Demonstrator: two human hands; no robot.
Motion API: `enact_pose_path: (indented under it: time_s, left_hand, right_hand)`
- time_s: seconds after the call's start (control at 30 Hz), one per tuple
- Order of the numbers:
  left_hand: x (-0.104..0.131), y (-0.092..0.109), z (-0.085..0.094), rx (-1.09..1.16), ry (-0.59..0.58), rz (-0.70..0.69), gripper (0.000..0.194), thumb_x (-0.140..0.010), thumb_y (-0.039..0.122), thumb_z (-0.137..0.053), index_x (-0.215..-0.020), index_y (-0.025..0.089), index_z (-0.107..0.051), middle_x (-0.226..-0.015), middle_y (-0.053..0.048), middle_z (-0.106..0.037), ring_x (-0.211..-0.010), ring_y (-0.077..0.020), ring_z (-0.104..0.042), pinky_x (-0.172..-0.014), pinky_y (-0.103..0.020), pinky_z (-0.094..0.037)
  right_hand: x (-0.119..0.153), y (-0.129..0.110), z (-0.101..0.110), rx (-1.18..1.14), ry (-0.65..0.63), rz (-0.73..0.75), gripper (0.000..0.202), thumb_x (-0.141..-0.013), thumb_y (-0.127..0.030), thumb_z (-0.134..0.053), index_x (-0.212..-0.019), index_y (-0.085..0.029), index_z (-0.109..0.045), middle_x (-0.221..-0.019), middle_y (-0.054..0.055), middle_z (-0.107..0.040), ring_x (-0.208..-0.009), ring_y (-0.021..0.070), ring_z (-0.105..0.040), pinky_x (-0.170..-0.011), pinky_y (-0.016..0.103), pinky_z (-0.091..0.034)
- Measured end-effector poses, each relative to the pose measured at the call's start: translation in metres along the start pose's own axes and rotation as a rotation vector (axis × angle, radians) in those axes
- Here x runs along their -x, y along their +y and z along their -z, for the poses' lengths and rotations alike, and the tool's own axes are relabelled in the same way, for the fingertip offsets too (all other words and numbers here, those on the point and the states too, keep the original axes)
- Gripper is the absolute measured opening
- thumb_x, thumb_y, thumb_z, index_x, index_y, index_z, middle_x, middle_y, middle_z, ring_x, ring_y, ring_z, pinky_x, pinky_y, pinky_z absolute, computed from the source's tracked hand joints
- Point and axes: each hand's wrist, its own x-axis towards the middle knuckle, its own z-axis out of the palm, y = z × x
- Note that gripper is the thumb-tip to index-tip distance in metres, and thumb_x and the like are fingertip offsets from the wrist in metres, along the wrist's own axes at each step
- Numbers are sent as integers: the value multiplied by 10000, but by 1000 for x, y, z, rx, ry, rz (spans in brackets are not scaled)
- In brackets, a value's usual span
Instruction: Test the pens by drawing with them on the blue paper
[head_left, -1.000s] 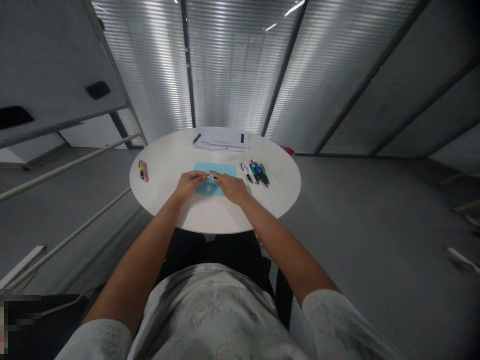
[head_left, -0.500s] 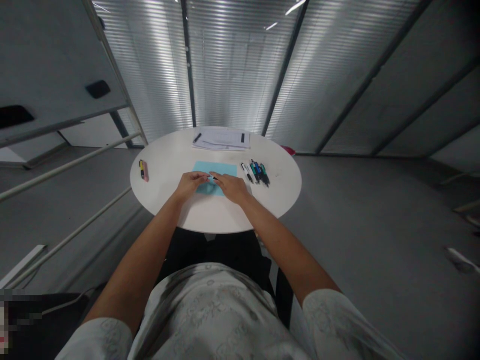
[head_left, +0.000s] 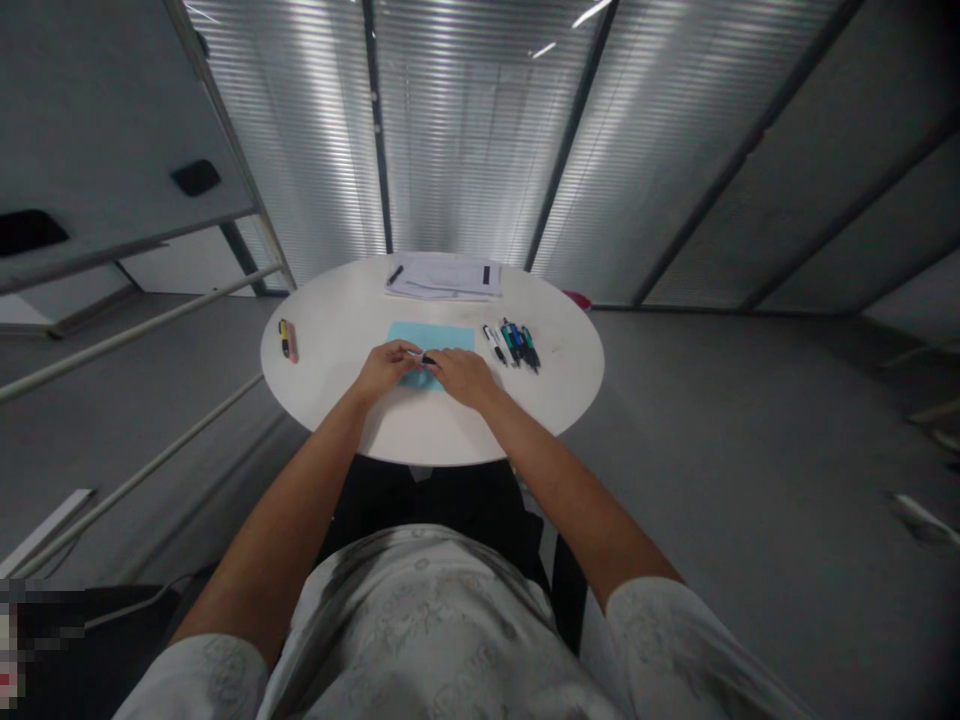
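A slim marker, light at its left part and black toward the right, is held level between both hands. My left hand pinches its left end with closed fingers. The fingers of my right hand are closed around its black end and hide part of it. Both hands are just above a light blue sheet of paper, which lies on the round white table. Just right of the sheet lies a group of pens and markers, white, blue, green and black.
Stacked white papers with two dark items on top lie at the table's far side. A yellow-and-black marker and a pink one lie near the left edge. A pale metal rail stands left of the table.
My right fingers have curled more around the black end, and the left hand has tilted slightly. The marker stays between both hands over the blue sheet.
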Motion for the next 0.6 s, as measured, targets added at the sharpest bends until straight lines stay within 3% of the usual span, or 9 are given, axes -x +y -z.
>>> enact_pose_path:
  time_s: [0.17,0.27,0.33,0.43,0.5,0.6]
  left_hand:
    - [-1,0,-1,9,-14,15,355,-679,448,-760,-879,163,-688,-706,-71,-703,-655,-174,-637,-691,-327,-469]
    - [-3,-3,3,-29,120,-33,292,-704,418,-712,-882,189,-687,-741,-50,-676,-703,-177,-615,-709,-332,-459]
    - [-5,-6,7,-141,257,-66,238,-726,340,-649,-914,198,-687,-809,-54,-659,-756,-189,-599,-748,-348,-459]
    - [-7,-9,10,-426,391,-43,347,-693,219,-601,-1031,195,-678,-981,-99,-644,-895,-241,-577,-855,-404,-443]
    - [-8,-10,9,-613,397,-11,439,-673,190,-610,-1108,194,-669,-1098,-139,-623,-1026,-300,-539,-932,-460,-400]
    - [-7,-12,3,-781,313,12,433,-679,227,-645,-1110,204,-694,-1169,-176,-603,-1133,-389,-472,-965,-540,-338]
  right_hand:
    - [-2,6,-5,-144,62,0,341,-1021,-366,-369,-1224,-208,-592,-1099,90,-679,-1008,200,-596,-860,304,-392]
    - [-2,10,-6,-195,119,-45,370,-1024,-398,-345,-1233,-196,-575,-1117,93,-672,-1028,198,-591,-873,299,-396]
    - [-2,12,-7,-197,142,-72,378,-1025,-411,-336,-1223,-194,-574,-1113,94,-672,-1023,201,-592,-870,300,-397]
    - [-2,14,-8,-180,150,-99,364,-1024,-409,-338,-1196,-201,-582,-1087,90,-677,-1002,202,-597,-855,299,-398]
    - [-3,15,-9,-165,140,-113,354,-1021,-411,-346,-1184,-206,-583,-1073,86,-680,-989,203,-600,-838,297,-398]
    - [-4,15,-11,-143,121,-114,350,-1019,-419,-350,-1161,-205,-587,-1062,85,-683,-975,202,-600,-811,293,-393]
